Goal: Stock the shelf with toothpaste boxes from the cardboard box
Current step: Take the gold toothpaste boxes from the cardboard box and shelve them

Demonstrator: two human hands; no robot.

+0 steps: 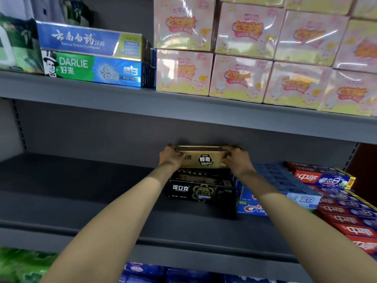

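While gripped, gold box (204, 159) between hands (204, 158)

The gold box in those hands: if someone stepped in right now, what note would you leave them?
Left hand and right hand each grip an end of the gold box, set atop the black boxes on the middle shelf.
Blue boxes and red boxes sit to the right.
Left: let go, fill the shelf's bare left part. The cardboard box is out of view.

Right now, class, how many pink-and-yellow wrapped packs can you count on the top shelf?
8 at least partly visible: four in the lower row, four stacked above. More run past the frame edges.
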